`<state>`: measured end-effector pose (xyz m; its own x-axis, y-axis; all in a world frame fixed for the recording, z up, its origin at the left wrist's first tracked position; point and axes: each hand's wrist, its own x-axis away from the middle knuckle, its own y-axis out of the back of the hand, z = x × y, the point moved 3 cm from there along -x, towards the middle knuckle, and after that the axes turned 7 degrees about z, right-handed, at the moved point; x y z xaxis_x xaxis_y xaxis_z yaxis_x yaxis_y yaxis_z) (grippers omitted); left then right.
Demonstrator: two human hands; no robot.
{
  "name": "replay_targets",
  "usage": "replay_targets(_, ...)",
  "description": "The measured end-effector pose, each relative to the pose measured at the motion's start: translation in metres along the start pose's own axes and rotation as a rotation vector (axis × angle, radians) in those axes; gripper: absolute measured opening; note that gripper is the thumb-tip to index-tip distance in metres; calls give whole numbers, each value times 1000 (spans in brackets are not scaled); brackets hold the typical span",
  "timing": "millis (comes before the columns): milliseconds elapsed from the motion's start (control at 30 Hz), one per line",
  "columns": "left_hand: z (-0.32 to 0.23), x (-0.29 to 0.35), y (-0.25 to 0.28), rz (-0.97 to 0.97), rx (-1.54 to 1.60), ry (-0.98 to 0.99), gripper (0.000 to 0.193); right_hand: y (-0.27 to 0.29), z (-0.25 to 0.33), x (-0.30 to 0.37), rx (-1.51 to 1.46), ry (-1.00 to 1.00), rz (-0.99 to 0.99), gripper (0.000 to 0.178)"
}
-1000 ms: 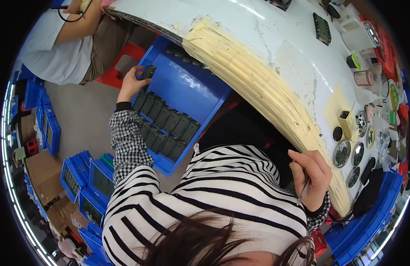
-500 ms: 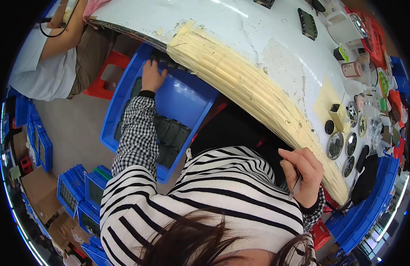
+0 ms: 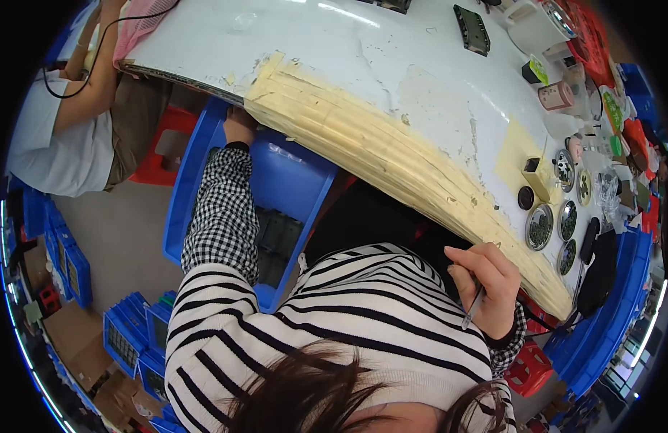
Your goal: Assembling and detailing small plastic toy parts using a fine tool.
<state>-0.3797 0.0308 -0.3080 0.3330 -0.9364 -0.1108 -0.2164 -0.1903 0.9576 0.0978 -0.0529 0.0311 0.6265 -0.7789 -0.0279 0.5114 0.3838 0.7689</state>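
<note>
My left hand (image 3: 240,128) reaches into the far end of a blue plastic bin (image 3: 294,166), and its fingers are hidden beneath the table's edge. Inside the bin, several dark, flat rectangular parts (image 3: 280,232) lie near my left forearm. Close to the taped table edge, my right hand (image 3: 492,278) is raised in front of my body with its fingers closed round a slim metal tool (image 3: 473,309). One end of that tool points down out of the fist; its exact kind is unclear.
Thick yellowish tape (image 3: 363,133) covers the edge of the white table (image 3: 334,58). A dark rectangular part (image 3: 472,30) lies on top. Round dishes of small pieces (image 3: 539,227) stand at the right. Another person (image 3: 74,144) sits at far left near a red stool (image 3: 164,144). Stacked blue bins (image 3: 124,332) stand lower left.
My left hand has gone farther into the bin, its fingers passing out of sight under the table edge. My right hand keeps the metal tool. The whole view has shifted slightly.
</note>
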Motion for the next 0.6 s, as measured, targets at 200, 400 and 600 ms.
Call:
replay_targets(200,0,25,35,-19,13,235,47,2,-2,-2,2,35,1,26)
replay_targets(400,37,117,66,-234,1195,638,32,4,-6,-6,-18,60,23,26)
replay_targets(600,-17,133,218,-425,1051,331,33,4,-11,-5,-50,67,24,24)
